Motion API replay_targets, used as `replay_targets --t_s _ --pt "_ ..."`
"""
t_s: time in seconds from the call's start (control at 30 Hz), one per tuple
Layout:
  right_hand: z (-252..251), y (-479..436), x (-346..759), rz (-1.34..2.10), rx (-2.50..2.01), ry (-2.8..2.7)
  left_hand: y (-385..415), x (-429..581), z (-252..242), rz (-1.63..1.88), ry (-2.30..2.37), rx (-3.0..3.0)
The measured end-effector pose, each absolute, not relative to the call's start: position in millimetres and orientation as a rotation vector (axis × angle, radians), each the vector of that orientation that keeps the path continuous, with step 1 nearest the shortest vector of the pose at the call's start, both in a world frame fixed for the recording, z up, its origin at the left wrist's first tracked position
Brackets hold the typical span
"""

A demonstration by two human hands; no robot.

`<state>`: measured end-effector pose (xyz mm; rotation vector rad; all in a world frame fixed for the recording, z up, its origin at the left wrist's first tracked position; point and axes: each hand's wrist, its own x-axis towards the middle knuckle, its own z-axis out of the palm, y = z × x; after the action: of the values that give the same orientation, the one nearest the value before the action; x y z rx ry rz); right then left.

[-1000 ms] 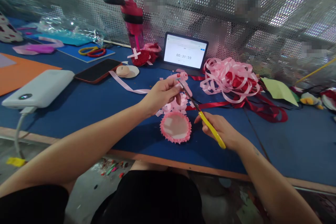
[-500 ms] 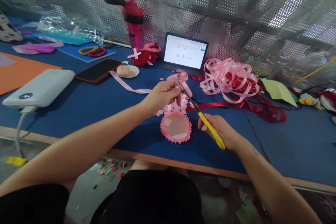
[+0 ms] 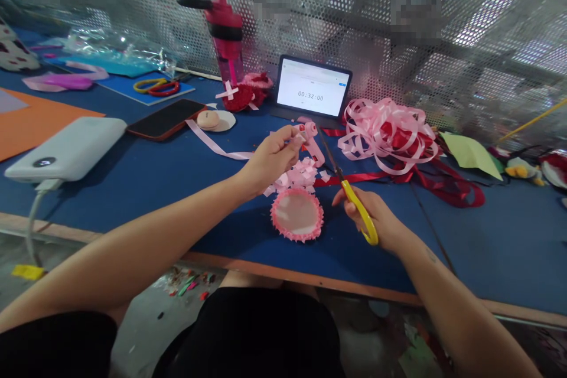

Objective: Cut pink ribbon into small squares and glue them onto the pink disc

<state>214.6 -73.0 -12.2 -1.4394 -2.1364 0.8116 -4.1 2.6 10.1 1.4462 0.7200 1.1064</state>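
My left hand (image 3: 273,159) is closed in a pinch on a short bit of pink ribbon (image 3: 302,136), mostly covered by the fingers. My right hand (image 3: 376,215) grips yellow-handled scissors (image 3: 359,211), whose blades point away to the upper left, apart from the left hand. Under my left hand lies a heap of small cut pink ribbon pieces (image 3: 303,173). Just nearer to me sits a round disc (image 3: 296,214) with a ruffled pink edge and a pale middle. A pink glue gun (image 3: 315,150) lies behind the heap.
Tangled pink ribbon (image 3: 385,136) and red ribbon (image 3: 456,189) lie to the right. A tablet (image 3: 312,85) with a timer stands behind, beside a pink bottle (image 3: 225,35). Leftward are a phone (image 3: 166,119), a power bank (image 3: 71,147) and other scissors (image 3: 163,87).
The scissors have moved right, away from my left hand, and their blades no longer reach its fingertips. My left hand has shifted slightly left, still pinching the ribbon bit.
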Motion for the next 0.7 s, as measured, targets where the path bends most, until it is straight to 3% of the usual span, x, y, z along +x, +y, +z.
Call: replay_targets --t_s 0.7 --pt "-4.6 -76.1 215.2 0.782 -1.451 -2.247 1.6 -5.2 11.8 1.096 0.759 1.380"
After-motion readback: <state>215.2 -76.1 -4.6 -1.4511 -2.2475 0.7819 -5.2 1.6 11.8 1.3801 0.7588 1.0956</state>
